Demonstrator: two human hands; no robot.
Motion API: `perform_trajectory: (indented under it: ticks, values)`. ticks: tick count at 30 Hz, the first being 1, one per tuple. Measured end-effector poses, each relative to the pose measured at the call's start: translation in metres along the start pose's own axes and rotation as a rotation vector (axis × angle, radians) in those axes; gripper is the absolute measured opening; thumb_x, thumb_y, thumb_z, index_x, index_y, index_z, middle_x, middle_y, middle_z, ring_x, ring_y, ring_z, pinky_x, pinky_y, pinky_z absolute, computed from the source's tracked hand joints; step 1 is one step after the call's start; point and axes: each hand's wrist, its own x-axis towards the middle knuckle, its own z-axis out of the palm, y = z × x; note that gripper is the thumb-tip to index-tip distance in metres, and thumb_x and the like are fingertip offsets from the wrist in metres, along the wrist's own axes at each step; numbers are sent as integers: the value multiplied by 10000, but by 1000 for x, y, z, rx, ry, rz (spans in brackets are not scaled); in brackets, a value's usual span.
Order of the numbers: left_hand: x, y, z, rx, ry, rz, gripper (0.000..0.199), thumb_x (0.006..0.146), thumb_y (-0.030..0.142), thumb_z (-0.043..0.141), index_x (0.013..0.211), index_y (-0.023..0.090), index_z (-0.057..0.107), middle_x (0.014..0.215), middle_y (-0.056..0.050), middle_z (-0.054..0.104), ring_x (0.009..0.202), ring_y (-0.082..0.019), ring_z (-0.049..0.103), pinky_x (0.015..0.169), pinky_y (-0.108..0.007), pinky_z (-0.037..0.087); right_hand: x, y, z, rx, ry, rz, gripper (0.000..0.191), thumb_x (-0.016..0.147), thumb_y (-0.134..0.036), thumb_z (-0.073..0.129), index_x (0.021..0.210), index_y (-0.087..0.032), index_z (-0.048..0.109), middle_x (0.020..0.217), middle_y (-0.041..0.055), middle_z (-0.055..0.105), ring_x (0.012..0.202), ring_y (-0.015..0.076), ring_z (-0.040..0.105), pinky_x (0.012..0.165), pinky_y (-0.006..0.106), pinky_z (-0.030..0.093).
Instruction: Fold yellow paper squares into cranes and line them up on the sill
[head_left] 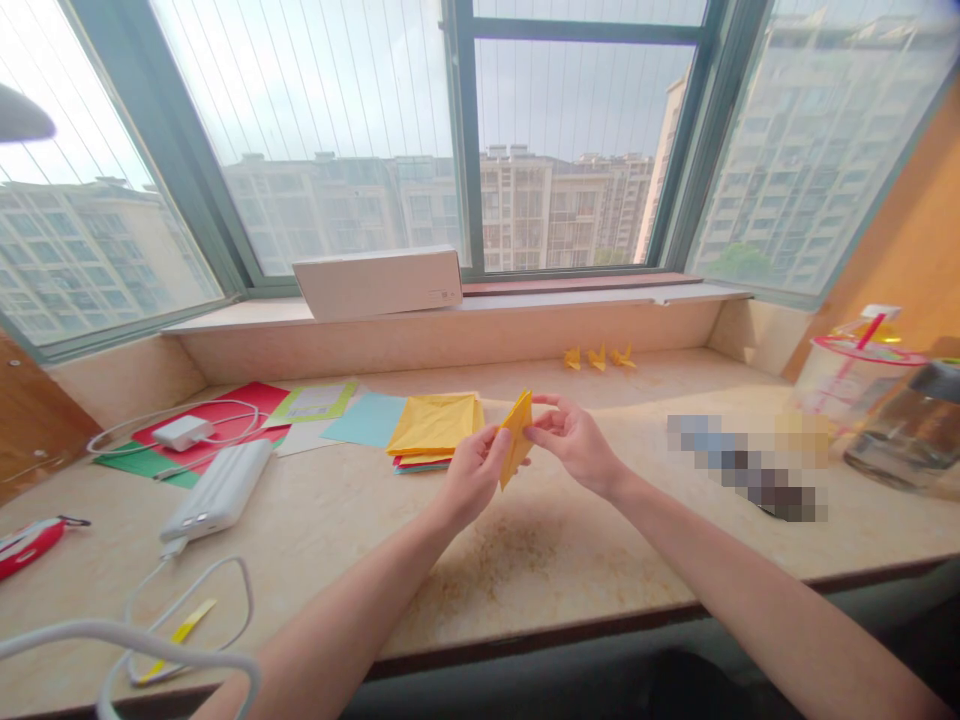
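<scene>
Yellow folded paper [515, 442] is pinched in both hands [475, 464] [573, 440] — a cup [825, 385] holds a red straw [871, 331].

Green-framed windows [463, 150] admit daylight beyond the hands [475, 468]. A beige countertop [585, 565] extends beneath the hands; wood panels [896, 220] stand far left and right.

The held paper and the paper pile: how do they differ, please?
The held paper is between the left hand and right hand; the pile lies on the counter. The held paper is narrow and pointed, the pile broader. The held paper shows only yellow; the pile also shows red and blue edges. Both show yellow.
</scene>
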Motion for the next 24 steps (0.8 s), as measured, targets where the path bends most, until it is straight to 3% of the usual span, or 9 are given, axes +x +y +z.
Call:
perform_trajectory:
  ticks: [3, 7, 13, 18, 24]
  values:
    - [2, -2, -2, 79, 19, 68, 382, 914, 487, 533, 858, 136, 673, 771, -45, 686, 719, -165, 645, 621, -240, 479, 1, 0, -1, -24, 52, -55, 406, 774, -378, 749, 1092, -228, 546, 809, 14, 711, 757, 185, 672, 740, 346, 504]
    - [6, -7, -4, -1, 55, 83, 295, 878, 411, 609, 1012, 156, 668, 882, -58, 704, 805, -182, 662, 719, -266, 519, 0, 1, 0, -8, 29, -86, 313, 775, -368, 746, 987, -227, 564, 866, 23, 683, 802, 174, 643, 756, 335, 492]
    - [6, -7, -4, -197, 117, 53, 463, 820, 372, 699, 1212, 200, 521, 841, -16, 661, 735, -160, 673, 699, -285, 558, -3, 0, 2, 57, -80, -60, 401, 741, -340, 780, 1056, -245, 550, 949, 18, 666, 753, 144, 622, 705, 308, 509]
    - [4, -4, -3, -247, 62, 66, 447, 824, 377, 697, 1188, 219, 491, 897, -20, 664, 738, -174, 705, 719, -330, 584, -2, -1, 1, 113, -84, -42, 415, 762, -371, 765, 1089, -242, 544, 885, 12, 679, 764, 160, 647, 718, 329, 539]
    - [3, -2, -4, -226, 3, 45, 359, 862, 403, 643, 1140, 228, 499, 992, -39, 664, 735, -177, 717, 638, -323, 601, 0, -4, 1, 132, -65, -8, 277, 755, -421, 754, 878, -219, 608, 763, 7, 701, 697, 160, 655, 684, 328, 540]
